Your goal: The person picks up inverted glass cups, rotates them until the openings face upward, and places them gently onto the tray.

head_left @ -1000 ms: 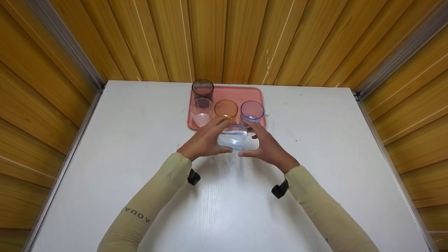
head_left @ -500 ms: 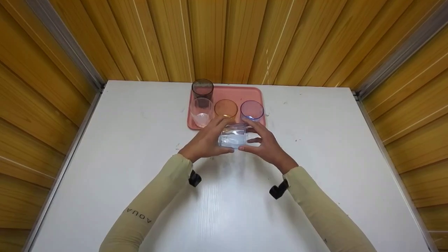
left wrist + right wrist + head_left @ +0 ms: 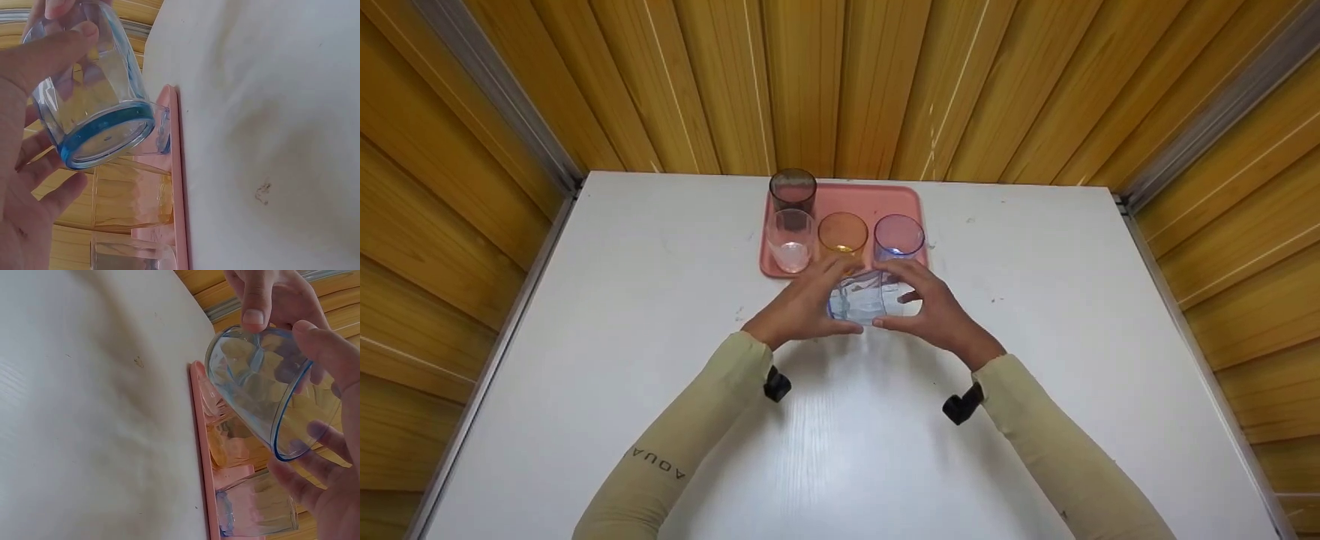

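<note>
Both hands hold a clear blue-tinted drinking glass [image 3: 858,298] on its side above the table, just in front of the tray. My left hand [image 3: 808,301] grips around its base end, thumb on the near side. At the rim end, my right hand [image 3: 931,309] holds it between thumb and fingers. The left wrist view shows the thick blue base [image 3: 107,135], and the right wrist view shows the blue rim [image 3: 279,419]. Some fingertips are hidden behind the glass. Nearest beyond the hands are an amber glass [image 3: 843,231] and a blue-purple glass [image 3: 898,234], both upright.
A pink tray [image 3: 877,196] lies near the table's back edge. On its left side stand a dark smoky glass [image 3: 793,187] and a clear glass [image 3: 791,240]. Wood-patterned panels [image 3: 810,82] rise behind the white table [image 3: 1035,285].
Still in both hands, the glass has turned and shifted slightly; the right fingers have moved a little around its rim end. The tray and its glasses have stayed in place.
</note>
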Tool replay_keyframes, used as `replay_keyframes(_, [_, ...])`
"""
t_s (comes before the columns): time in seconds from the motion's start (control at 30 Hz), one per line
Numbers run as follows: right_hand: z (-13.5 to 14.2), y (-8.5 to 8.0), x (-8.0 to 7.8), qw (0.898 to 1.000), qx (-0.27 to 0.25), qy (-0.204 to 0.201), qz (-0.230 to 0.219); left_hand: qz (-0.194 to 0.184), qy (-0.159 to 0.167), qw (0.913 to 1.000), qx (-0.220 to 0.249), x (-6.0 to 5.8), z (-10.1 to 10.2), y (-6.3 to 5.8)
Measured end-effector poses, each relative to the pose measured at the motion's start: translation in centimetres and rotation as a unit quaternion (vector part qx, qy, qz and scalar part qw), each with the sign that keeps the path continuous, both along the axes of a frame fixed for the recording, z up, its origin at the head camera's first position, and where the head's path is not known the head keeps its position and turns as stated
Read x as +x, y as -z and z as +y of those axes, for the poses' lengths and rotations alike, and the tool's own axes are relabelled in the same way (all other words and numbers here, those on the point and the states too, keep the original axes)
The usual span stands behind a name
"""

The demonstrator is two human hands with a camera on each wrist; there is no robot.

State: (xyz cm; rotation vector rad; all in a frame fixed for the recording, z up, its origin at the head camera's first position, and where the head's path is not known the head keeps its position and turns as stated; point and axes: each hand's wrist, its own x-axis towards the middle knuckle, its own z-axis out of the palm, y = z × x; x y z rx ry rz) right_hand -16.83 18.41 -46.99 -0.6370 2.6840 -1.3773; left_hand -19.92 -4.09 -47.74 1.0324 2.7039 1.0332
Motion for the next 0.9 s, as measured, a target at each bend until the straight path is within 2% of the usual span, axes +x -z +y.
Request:
replay_keyframes(0.1, [0.3, 0.2, -0.2, 1.000, 0.020, -0.008, 0.005, -0.008, 0.007, 0.9999, -0.006, 0.1, 0.0, 0.3])
replay_keyframes(0.3, [0.2, -0.5, -0.1, 0.998, 0.051, -0.029, 0.023, -0.002, 0.019, 0.9997, -0.012, 0.1, 0.1, 0.7])
replay_keyframes(0.57, [0.3, -1.1, 0.1, 0.995, 0.089, -0.040, -0.010, -0.015, 0.005, 0.9997, -0.018, 0.3, 0.3, 0.8])
replay_keyframes(0.9, [0.4, -1.3, 0.1, 0.997, 0.068, -0.044, -0.008, -0.024, 0.020, 0.9995, -0.002, 0.2, 0.3, 0.9])
